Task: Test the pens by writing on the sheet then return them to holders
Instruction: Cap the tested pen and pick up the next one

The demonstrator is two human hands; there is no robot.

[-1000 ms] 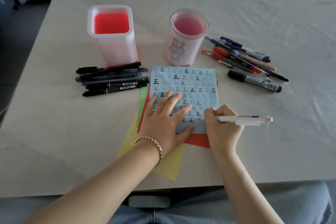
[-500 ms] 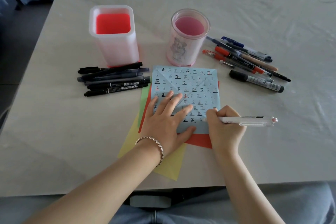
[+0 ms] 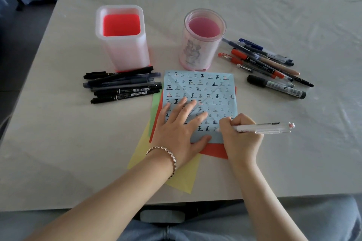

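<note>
Gripping the pen (image 3: 262,128) in your right hand (image 3: 240,140), barrel pointing frame-right, tip on the sheet (image 3: 215,88). Left hand (image 3: 176,129) lies flat on it. Round holder (image 3: 202,49) sits straight up-frame.

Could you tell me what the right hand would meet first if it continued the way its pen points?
Probably the left hand, flat on the blue sheet beyond the pen tip; only paper lies between.

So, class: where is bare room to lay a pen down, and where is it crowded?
Free: left of the yellow sheet, below the black markers; right of the right hand, below the mixed pens; behind the square holder and round holder. Crowded: around the blue sheet.
</note>
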